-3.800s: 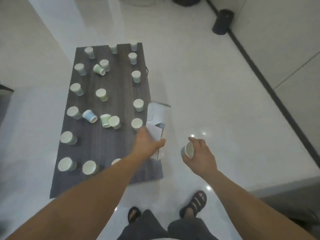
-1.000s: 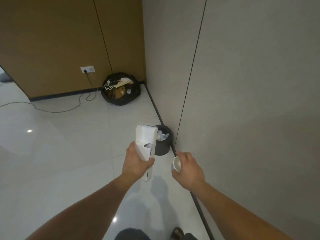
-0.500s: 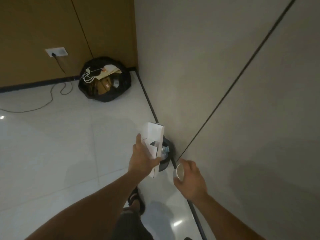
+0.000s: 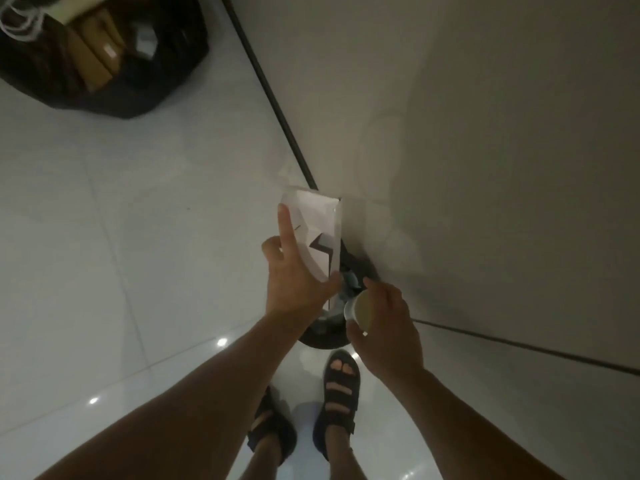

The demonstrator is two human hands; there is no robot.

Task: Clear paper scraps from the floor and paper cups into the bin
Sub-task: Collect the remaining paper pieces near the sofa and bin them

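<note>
My sandals stood on pale tile, toes just short of the bin. My right hand curled round a paper cup, its mouth toward me, over the bin's rim. My left hand pinched a white folded box, index finger laid straight along it, above the bin. Both hands hid most of the bin; its contents were hard to make out. Far left sat a black bag, cut off at the edge.

Tiled floor bears a dark bin at the wall; black bag apart.
</note>
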